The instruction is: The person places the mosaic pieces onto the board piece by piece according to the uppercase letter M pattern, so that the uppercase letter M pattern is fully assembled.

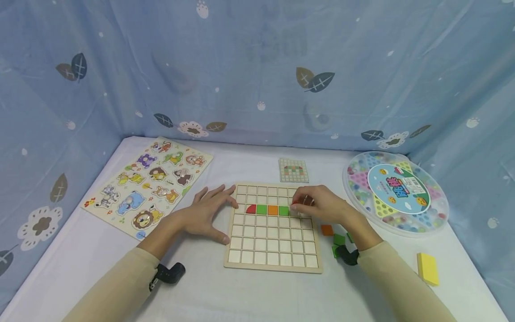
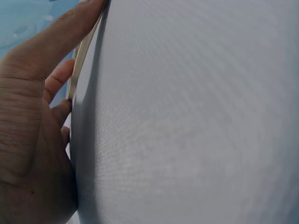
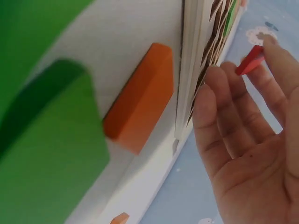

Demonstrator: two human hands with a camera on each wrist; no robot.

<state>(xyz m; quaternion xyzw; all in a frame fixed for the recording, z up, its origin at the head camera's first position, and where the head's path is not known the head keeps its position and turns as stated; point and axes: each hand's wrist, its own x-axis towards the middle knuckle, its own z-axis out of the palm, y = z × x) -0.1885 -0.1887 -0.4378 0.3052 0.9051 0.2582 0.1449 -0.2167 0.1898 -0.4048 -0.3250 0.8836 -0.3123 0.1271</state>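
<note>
A wooden grid board (image 1: 273,269) lies on the white table. One row holds a red quarter-round tile (image 1: 251,209), a green tile (image 1: 261,209), an orange tile (image 1: 272,210) and another green tile (image 1: 283,210). Fingers spread, my left hand (image 1: 203,217) touches the board's left edge with index finger and thumb. Over that row's right part, my right hand (image 1: 323,203) pinches a small red tile (image 3: 251,60) between thumb and finger. Its exact shape is hard to make out. Behind the board lies a pattern card (image 1: 293,171).
Loose green tiles (image 1: 339,239) and an orange tile (image 1: 327,230) lie right of the board, near my right wrist. Farther right are a round clear case (image 1: 396,223) of colored beads and a yellow block (image 1: 428,269). An animal puzzle board (image 1: 149,183) lies at the left.
</note>
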